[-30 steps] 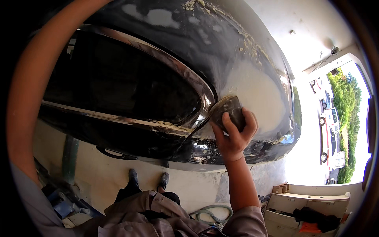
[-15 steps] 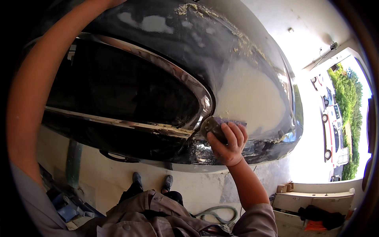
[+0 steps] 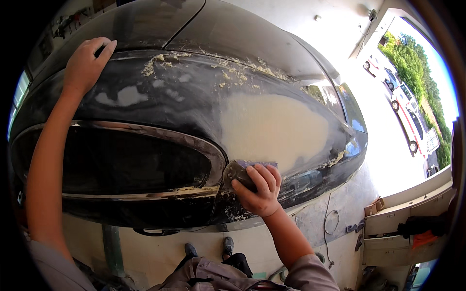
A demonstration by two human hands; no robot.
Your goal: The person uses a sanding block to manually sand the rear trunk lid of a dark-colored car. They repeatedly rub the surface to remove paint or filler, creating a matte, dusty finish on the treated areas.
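Note:
My right hand (image 3: 259, 189) is wrapped round a dark sanding block (image 3: 237, 175) with a purple sheet showing along its edge. The block lies on the car's side panel, by the rear corner of the dark side window (image 3: 136, 162) and the lower edge of a large, smooth beige filler patch (image 3: 276, 128). My left hand (image 3: 90, 60) leans on the car near the roof edge, thumb apart from the fingers, with nothing visible in it. Between the hands, the dull black car body (image 3: 179, 104) carries small pale patches and yellowish crumbs (image 3: 233, 72) along a seam.
Below the car side, a door handle (image 3: 155, 232) juts out above the tiled floor, where my feet stand. A cable (image 3: 326, 228) and a hose lie on the floor to the right. Cabinets (image 3: 393, 223) stand at the right, and parked vehicles (image 3: 407, 111) show outside the opening.
My view has shifted, so more of the roof and my whole left hand now show. My right hand still holds the sanding block beside the window corner.

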